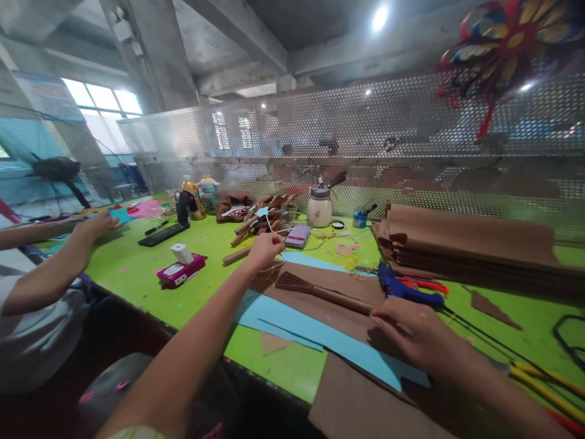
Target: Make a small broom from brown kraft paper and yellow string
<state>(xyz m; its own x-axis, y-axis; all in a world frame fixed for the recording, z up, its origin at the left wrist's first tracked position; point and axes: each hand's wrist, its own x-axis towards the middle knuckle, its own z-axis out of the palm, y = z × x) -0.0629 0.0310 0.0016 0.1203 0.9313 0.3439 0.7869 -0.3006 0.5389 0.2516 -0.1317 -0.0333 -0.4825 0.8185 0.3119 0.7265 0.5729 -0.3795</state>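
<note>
My right hand (pixel 414 326) pinches the near end of a rolled brown paper stick (pixel 331 295), whose far end fans out into a fringe. The stick lies over a brown paper sheet (pixel 350 317) and pale blue paper strips (pixel 292 317). Beyond the fringe, my left hand (pixel 265 250) is raised with its fingertips pressed together; whatever is between them is too small to make out. Just past those fingers lies a phone (pixel 298 236) with a white cable. A blue glue gun (pixel 404 289) rests on the table beyond my right hand.
A stack of brown paper (pixel 466 238) lies at the right on the green table (pixel 123 268). Yellow-handled pliers (pixel 543 384) are near the right edge. Behind stand a lidded jar (pixel 319 207) and brown paper scraps (pixel 265 216). A co-worker's hand (pixel 97 224) holds blue paper at the left.
</note>
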